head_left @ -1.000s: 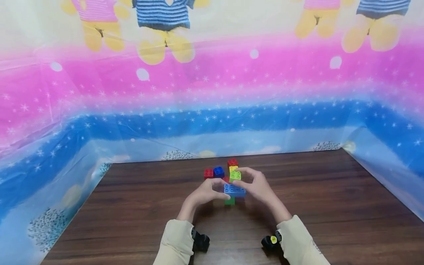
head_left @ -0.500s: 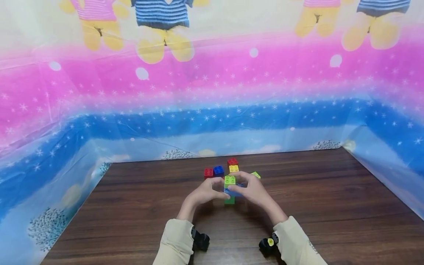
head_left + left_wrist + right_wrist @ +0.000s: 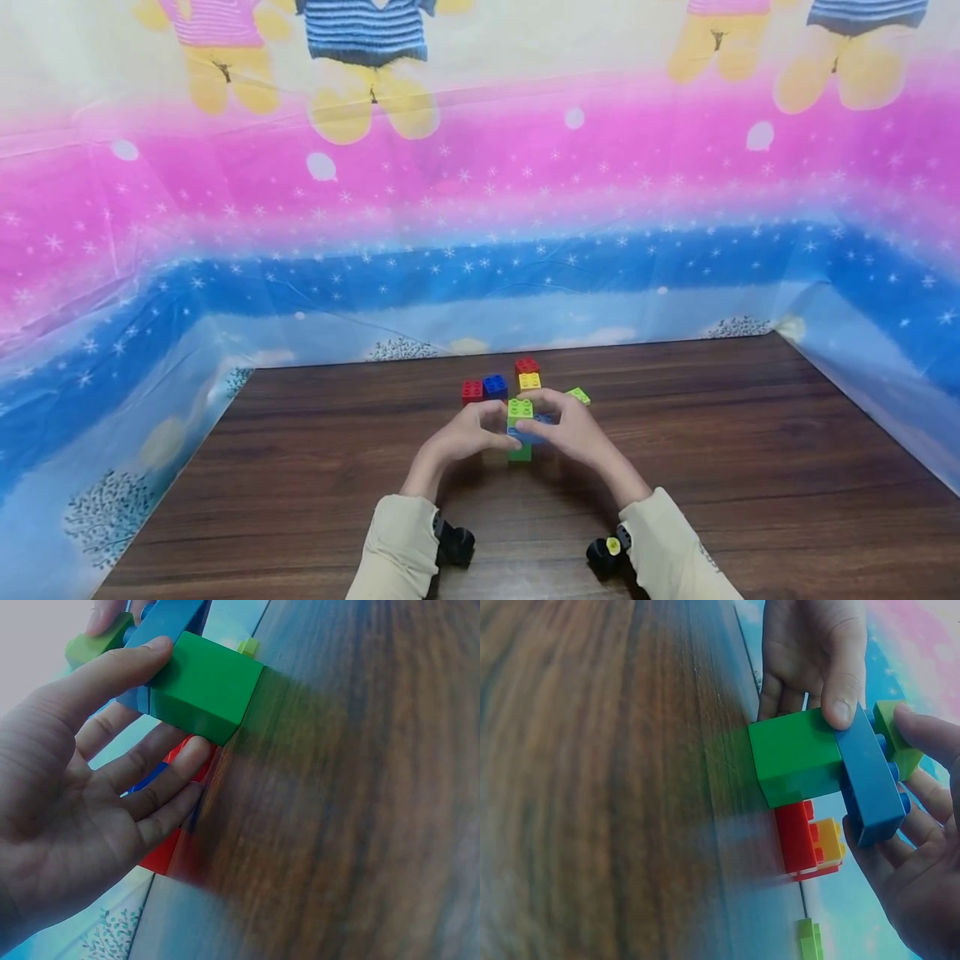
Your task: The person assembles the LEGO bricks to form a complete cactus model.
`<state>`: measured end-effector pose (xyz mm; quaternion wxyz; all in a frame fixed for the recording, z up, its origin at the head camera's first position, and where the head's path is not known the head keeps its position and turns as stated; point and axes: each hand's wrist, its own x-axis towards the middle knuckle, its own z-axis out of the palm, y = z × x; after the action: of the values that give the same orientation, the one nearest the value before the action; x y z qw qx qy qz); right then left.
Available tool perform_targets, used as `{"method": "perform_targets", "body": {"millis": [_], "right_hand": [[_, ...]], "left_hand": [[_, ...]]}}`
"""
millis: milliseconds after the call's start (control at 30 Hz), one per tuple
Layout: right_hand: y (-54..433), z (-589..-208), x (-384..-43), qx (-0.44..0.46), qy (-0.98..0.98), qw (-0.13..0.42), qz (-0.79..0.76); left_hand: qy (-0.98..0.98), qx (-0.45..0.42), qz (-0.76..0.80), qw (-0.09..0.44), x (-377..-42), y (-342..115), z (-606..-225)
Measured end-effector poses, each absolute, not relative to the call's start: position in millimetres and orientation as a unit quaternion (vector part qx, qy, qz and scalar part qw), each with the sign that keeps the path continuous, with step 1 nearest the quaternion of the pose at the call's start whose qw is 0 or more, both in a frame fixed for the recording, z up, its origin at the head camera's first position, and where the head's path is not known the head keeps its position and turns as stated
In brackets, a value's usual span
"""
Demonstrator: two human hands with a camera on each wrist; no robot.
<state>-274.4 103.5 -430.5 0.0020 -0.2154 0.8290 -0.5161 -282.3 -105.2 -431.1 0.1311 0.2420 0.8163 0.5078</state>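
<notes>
A green brick [image 3: 795, 757] stands on the table with a longer blue brick [image 3: 871, 776] on top, jutting out to the right. My left hand [image 3: 467, 433] holds this stack, its thumb pressed to the near side where green and blue meet and its fingers round behind. A lime-green brick [image 3: 521, 410] sits at the left end of the blue brick, right at its studs. My right hand [image 3: 576, 428] pinches the lime brick, thumb in front and forefinger behind. In the right wrist view its other fingers reach behind the blue brick.
Beyond the hands stand a red brick [image 3: 472, 391], a dark blue brick [image 3: 495, 386], a yellow brick [image 3: 529, 381] and another red brick [image 3: 527, 366]. A second lime piece [image 3: 578, 396] lies behind the right hand. Patterned cloth [image 3: 480, 275] borders the dark wooden table [image 3: 300, 483].
My right hand has brought the lime brick left and down onto the blue brick's left end, uncovering the other lime piece behind. Over the last half second both hands stay almost still.
</notes>
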Motion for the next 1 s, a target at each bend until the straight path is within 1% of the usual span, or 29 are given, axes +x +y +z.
{"method": "perform_targets", "body": {"millis": [300, 633, 800, 1000], "right_hand": [[105.1, -427.3, -273.7, -0.215, 0.828, 0.023, -0.517], [107.8, -428.5, -272.8, -0.218, 0.830, 0.038, -0.512], [107.7, -429.1, -272.4, -0.214, 0.832, 0.038, -0.510], [106.5, -427.1, -271.1, -0.219, 0.843, 0.022, -0.491]], "left_hand": [[0.818, 0.253, 0.501, 0.124, -283.7, -104.1, -429.8], [0.826, 0.246, 0.492, 0.120, -282.5, -105.4, -430.4], [0.826, 0.246, 0.491, 0.122, -282.1, -105.2, -430.1], [0.826, 0.251, 0.491, 0.118, -282.4, -104.5, -430.4]]}}
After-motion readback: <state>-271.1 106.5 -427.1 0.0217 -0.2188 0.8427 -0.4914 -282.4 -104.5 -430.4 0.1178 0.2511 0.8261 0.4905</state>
